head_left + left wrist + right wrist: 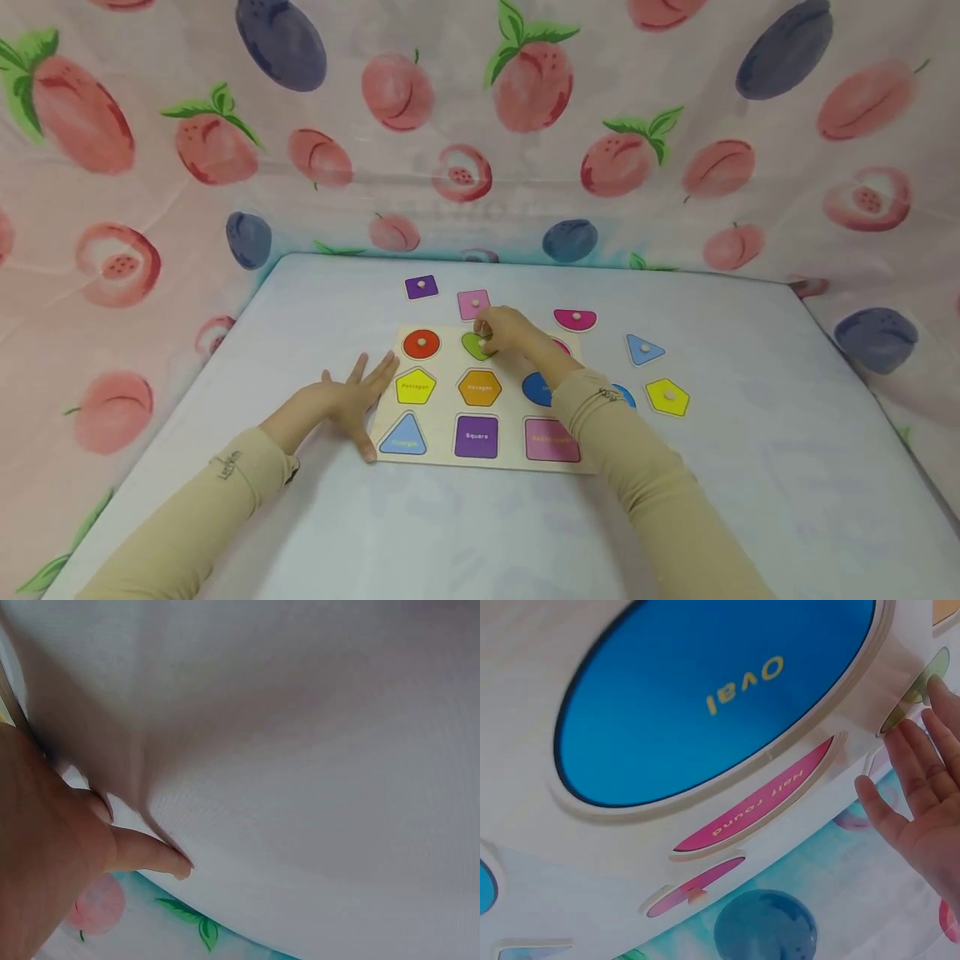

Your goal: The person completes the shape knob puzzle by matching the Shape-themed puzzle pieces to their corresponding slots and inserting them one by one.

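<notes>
The left hand (347, 402) lies flat, fingers spread, against the left edge of the puzzle board (450, 450), bracing it on the table (750, 467). The right hand (506, 331) pinches the knob of the green piece (472, 343) at the board's top-middle recess. The piece is small, lime green, rounded, and mostly hidden by fingers.

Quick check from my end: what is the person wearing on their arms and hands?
Both arms are in long beige sleeves, the left sleeve and the right sleeve, each with small dark lettering near the cuff. The left hand and right hand are bare, with no gloves.
</notes>
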The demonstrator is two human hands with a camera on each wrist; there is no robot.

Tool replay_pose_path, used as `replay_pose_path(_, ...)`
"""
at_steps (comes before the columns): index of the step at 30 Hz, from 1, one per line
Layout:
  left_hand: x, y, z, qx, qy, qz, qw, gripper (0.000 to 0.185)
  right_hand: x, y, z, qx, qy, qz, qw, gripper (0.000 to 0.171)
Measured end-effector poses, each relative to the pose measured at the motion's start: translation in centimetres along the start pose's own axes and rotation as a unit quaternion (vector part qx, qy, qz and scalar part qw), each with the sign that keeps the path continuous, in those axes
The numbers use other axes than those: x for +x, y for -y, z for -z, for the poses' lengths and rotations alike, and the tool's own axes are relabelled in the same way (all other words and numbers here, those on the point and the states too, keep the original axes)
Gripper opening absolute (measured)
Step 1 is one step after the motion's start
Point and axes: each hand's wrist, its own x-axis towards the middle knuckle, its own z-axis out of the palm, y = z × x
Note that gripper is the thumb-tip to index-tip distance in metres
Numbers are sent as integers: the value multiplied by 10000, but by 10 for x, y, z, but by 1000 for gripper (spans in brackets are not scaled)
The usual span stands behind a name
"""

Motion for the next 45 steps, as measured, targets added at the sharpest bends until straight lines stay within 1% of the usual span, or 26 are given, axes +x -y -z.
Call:
replay_pose_path(5, -2, 2, 2, -70, 6, 62, 10000, 146, 3, 0, 4, 141, 215, 102, 9996, 28)
replay_pose_path(8, 0, 2, 2, -60, -31, 7, 10000, 146, 2, -5, 6, 302, 265, 110, 9991, 28)
replay_pose_path(12, 2, 1, 1, -38, 2, -61, 10000, 146, 0, -12, 7, 488, 385, 125, 9980, 27)
replay_pose_path(16, 0, -1, 2, -36, 40, -30, 10000, 146, 1, -13, 5, 490, 425, 199, 9977, 27)
replay_pose_path(22, 0, -4, 1, 38, 32, 21, 10000, 144, 1, -14, 9, 464, 451, 129, 9978, 28)
replay_pose_path(26, 0, -4, 1, 57, 30, 61, 10000, 144, -2, -16, 12, 479, 352, 172, 9981, 28)
replay_pose_path(31, 1, -2, 0, 102, 50, 93, 9999, 145, -7, -21, 11, 543, 173, 88, 9983, 25)
replay_pose_path(37, 0, 0, -2, 8, 32, 79, 10000, 145, -8, -29, 13, 183, -57, 343, 9992, 22)
replay_pose_path(39, -1, 1, -1, 47, 19, 116, 9999, 145, -8, -30, 14, 155, -97, 430, 9989, 21)
replay_pose_path(45, -2, -1, -1, 112, -8, 113, 9999, 144, -14, -38, 18, 217, -145, 337, 9991, 22)
